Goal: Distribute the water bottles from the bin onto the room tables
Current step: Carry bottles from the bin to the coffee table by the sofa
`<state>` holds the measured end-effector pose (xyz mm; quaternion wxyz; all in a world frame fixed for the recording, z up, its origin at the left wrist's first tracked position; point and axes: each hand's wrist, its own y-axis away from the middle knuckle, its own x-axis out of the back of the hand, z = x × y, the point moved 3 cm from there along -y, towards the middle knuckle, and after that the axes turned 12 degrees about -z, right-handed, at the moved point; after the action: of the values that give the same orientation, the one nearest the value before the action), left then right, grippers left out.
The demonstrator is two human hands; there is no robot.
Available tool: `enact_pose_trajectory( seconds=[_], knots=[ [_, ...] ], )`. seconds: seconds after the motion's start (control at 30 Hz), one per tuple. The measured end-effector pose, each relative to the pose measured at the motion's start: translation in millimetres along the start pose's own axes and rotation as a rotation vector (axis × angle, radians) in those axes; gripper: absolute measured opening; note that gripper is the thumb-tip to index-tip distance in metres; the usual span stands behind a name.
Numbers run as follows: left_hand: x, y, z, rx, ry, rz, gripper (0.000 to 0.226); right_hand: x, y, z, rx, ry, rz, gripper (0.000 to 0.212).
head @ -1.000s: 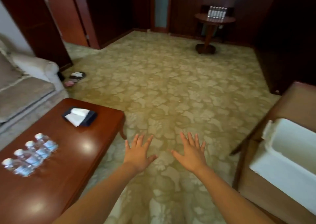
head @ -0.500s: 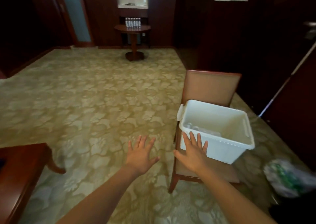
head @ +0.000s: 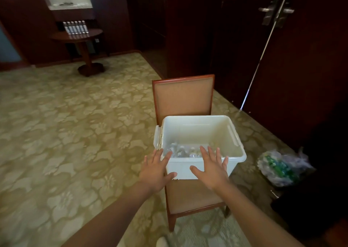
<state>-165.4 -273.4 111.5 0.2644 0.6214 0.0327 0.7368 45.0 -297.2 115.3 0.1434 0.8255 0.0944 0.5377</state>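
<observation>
Patterned beige carpet (head: 66,133), wood-framed padded chair (head: 182,96) at centre, round pedestal table (head: 95,34) at 11 o'clock; dark wood walls (head: 188,30) at 12 o'clock, door (head: 310,67) with metal handle (head: 266,9) at 2 o'clock; plastic bag (head: 282,167) at 4 o'clock

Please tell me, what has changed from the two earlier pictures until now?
The view has swung right, so the white bin on the chair has come from the right edge to straight ahead, with the left hand and right hand now at its near side. Nothing was taken or let go. Both hands stay open and empty; bottles remain in the bin.
</observation>
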Motion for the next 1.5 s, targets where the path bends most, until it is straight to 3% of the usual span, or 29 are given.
enact_pose_trajectory(
  seconds=[0.4, 0.93, 1.17, 1.5],
  knots=[
    [31, -157, -25, -0.084, 0.061, -0.162, 0.082, 13, -128, 18, -0.138, -0.051, -0.096, 0.078],
    [-10, -358, -35, 0.051, -0.024, -0.463, 0.089, -39, -335, 99, -0.135, -0.217, -0.558, 0.083],
    [-54, -426, -54, 0.119, -0.12, -0.661, 0.089, -89, -394, 115, -0.085, -0.401, -0.724, 0.082],
    [-102, -483, -69, 0.056, -0.492, -0.845, 0.092, -160, -439, 118, -0.062, -0.611, -0.862, 0.087]
  ],
)
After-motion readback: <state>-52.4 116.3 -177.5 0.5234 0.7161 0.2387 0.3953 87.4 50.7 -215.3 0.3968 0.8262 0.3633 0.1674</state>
